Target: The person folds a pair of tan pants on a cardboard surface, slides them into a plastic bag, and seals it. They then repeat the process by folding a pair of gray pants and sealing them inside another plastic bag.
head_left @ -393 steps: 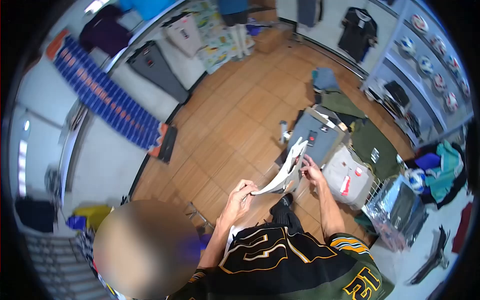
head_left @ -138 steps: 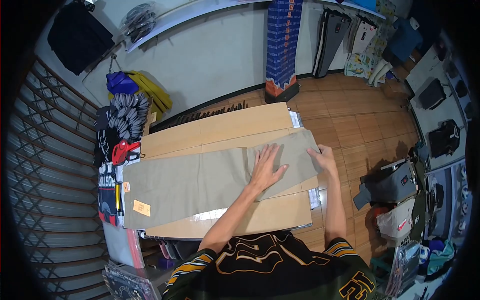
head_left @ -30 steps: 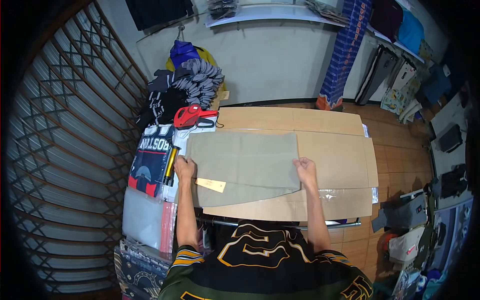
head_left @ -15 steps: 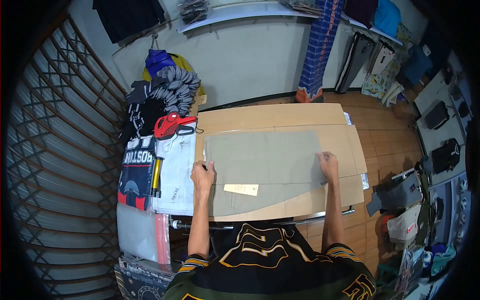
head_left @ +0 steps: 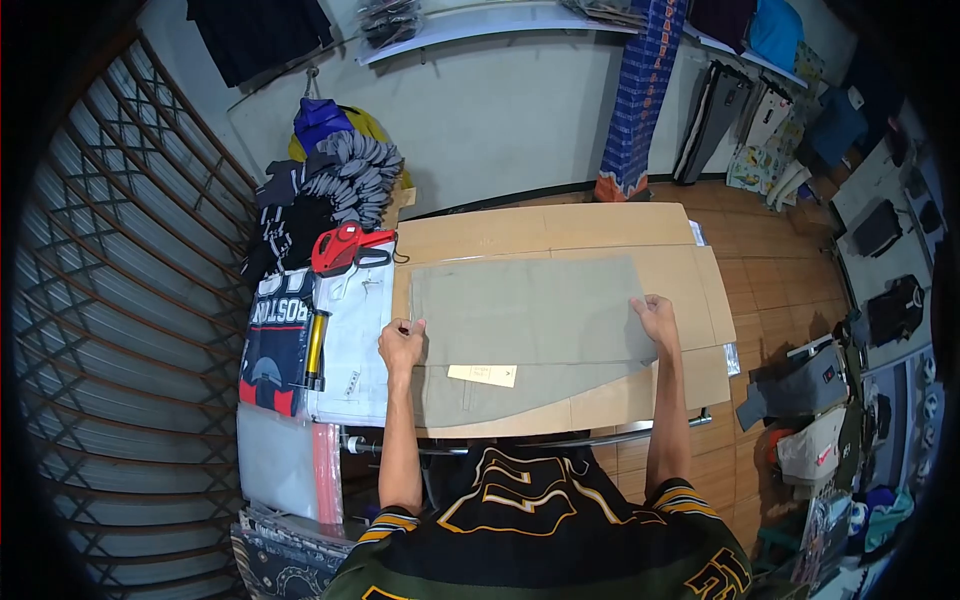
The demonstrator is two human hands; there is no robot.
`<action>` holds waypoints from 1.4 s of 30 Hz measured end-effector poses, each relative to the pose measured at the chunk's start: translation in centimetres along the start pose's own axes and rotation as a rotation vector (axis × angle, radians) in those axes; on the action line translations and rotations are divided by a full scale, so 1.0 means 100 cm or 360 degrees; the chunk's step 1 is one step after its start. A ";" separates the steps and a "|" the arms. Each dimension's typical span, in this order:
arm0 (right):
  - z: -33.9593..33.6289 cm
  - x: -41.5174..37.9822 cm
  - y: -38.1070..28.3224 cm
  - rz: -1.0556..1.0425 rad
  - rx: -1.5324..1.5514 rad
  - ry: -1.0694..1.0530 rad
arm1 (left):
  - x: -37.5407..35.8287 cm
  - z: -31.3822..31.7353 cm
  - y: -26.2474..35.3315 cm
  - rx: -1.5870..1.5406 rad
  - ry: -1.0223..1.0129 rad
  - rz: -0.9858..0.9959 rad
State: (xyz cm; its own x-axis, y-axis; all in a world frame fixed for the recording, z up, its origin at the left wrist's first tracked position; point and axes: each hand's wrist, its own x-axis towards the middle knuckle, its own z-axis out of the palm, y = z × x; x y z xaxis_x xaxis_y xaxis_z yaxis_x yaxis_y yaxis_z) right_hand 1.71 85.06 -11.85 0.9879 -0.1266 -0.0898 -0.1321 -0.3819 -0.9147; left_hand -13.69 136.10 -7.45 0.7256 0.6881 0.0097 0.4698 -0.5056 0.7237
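A folded grey-green garment (head_left: 530, 310) lies on the cardboard sheet (head_left: 590, 230) on the table. A cream paper tag (head_left: 483, 375) rests on its lower layer, near the front edge of the upper layer. At the garment's left edge my left hand (head_left: 402, 343) is closed, pinching the cloth. My right hand (head_left: 655, 322) is at the opposite edge, its thumb and fingertips closed on the fabric.
Left of the cardboard are a red tag gun (head_left: 345, 248), a white garment (head_left: 350, 350), a yellow-and-black tool (head_left: 316, 350) and a folded dark jersey (head_left: 275, 340). A metal rail (head_left: 620, 436) runs along the front edge. Grey clothes (head_left: 350, 180) are piled behind.
The view has shifted slightly. My right hand has moved a little up and left along the garment's right edge; my left hand still holds the other edge.
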 end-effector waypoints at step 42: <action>-0.022 -0.044 -0.044 -0.0537 -0.0965 0.0300 | -0.038 0.057 0.035 -0.0147 0.0306 0.0097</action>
State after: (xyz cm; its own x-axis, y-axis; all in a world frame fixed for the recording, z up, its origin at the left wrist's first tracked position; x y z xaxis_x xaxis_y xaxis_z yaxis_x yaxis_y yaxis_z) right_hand -2.21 85.26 -6.60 0.9592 -0.0470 0.2787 0.1017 -0.8625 -0.4957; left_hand -11.92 128.78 -8.92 0.6379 0.7488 0.1803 0.3736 -0.5055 0.7778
